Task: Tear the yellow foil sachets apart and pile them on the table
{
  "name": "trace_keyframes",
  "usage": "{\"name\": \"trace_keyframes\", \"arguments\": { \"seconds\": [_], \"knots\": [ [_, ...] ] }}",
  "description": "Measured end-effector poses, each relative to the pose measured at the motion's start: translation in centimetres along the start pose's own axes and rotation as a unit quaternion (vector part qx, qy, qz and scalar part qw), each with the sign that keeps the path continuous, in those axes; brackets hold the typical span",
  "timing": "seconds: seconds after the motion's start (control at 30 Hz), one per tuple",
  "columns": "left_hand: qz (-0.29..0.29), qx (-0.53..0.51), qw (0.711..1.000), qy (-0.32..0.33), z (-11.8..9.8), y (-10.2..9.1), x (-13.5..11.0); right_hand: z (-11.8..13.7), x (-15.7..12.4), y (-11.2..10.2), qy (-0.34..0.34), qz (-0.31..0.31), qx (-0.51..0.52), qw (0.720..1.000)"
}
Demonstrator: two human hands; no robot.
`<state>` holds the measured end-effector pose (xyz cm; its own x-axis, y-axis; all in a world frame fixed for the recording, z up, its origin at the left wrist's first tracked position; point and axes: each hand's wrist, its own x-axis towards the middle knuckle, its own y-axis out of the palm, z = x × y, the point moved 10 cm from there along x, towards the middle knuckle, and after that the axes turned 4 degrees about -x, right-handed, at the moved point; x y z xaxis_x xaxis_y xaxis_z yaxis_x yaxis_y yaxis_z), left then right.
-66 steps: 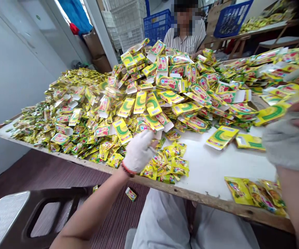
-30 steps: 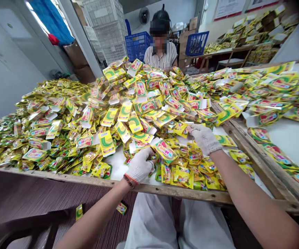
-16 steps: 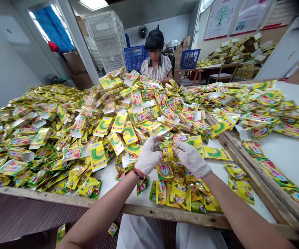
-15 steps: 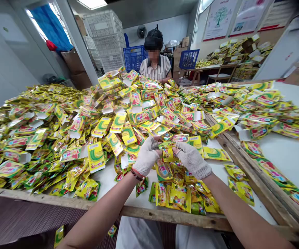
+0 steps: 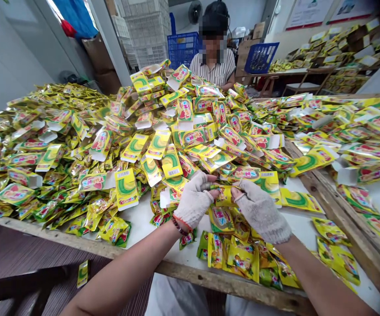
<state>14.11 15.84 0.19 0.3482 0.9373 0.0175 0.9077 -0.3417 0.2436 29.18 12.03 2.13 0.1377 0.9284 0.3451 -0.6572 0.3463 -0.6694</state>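
Note:
Both my hands wear white knit gloves with bare fingertips. Between them is a small yellow sachet (image 5: 224,196), held up over the table. My left hand (image 5: 195,199) pinches its left edge, and my right hand (image 5: 259,208) grips its right edge. Under and in front of my hands lie several yellow and green sachets (image 5: 242,256) in a loose heap. Just beyond my fingers, a flat yellow carton (image 5: 269,184) rests on the table. A carton with a green ring (image 5: 126,188) lies left of my left hand.
A tall pile of cartons (image 5: 193,136) and sachets (image 5: 58,197) spreads across the left and back. A wooden divider (image 5: 328,193) runs along the right, with flattened cartons (image 5: 371,131) past it. Opposite sits a person in a striped shirt (image 5: 211,70). Blue baskets (image 5: 261,58) stand behind.
The view has shifted, and the piles sit slightly differently in the frame. Both hands keep hold of the yellow sachet, which now looks flatter toward the camera.

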Motion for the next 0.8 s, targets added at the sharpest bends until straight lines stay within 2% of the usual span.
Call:
{"name": "trace_keyframes", "arguments": {
  "seconds": [0.07,0.17,0.23,0.27,0.3,0.37,0.43,0.5,0.53,0.57,0.63,0.67,0.73,0.8],
  "knots": [
    [-0.01,0.017,0.999,0.025,-0.4,-0.1,-0.4,0.1,0.0,0.2,0.01,0.006,0.064,0.998],
    [0.014,0.084,0.995,0.057,-0.9,0.5,-0.9,0.6,0.1,1.2,0.007,0.073,0.099,0.992],
    [0.011,0.168,0.979,0.114,-2.4,0.5,-0.9,0.5,0.2,1.4,0.02,0.101,0.096,0.99],
    [-0.002,0.226,0.961,0.158,-3.7,0.3,-0.6,0.1,0.3,1.2,0.04,0.102,0.096,0.989],
    [-0.023,0.292,0.934,0.204,-5.1,0.0,-0.3,-0.4,0.4,0.9,0.066,0.096,0.097,0.988],
    [-0.06,0.442,0.852,0.276,-7.8,-0.2,1.1,-1.6,0.6,0.0,0.113,0.071,0.092,0.987],
    [-0.092,0.565,0.768,0.288,-9.6,-0.7,3.3,-2.0,0.8,-1.0,0.121,0.036,0.086,0.988],
    [-0.062,0.631,0.723,0.274,-10.3,-0.7,5.4,-1.7,1.0,-1.7,0.096,0.014,0.094,0.991],
    [-0.054,0.636,0.719,0.274,-10.8,-0.7,5.9,-1.6,1.1,-1.9,0.086,0.008,0.106,0.991],
    [-0.052,0.625,0.728,0.277,-11.4,-0.7,5.9,-1.4,1.0,-2.1,0.078,0.004,0.125,0.989],
    [-0.044,0.566,0.771,0.289,-12.3,-0.7,4.9,-1.2,0.8,-2.8,0.067,-0.01,0.182,0.981],
    [-0.019,0.532,0.795,0.289,-12.3,-0.4,4.1,-1.0,0.7,-3.2,0.061,-0.018,0.211,0.975],
    [0.086,0.486,0.828,0.265,-10.6,1.1,2.1,-0.8,0.6,-3.6,0.054,-0.019,0.244,0.968],
    [0.178,0.473,0.835,0.217,-7.9,2.6,0.1,-0.6,0.5,-3.4,0.054,0.0,0.215,0.975]
  ]
}}
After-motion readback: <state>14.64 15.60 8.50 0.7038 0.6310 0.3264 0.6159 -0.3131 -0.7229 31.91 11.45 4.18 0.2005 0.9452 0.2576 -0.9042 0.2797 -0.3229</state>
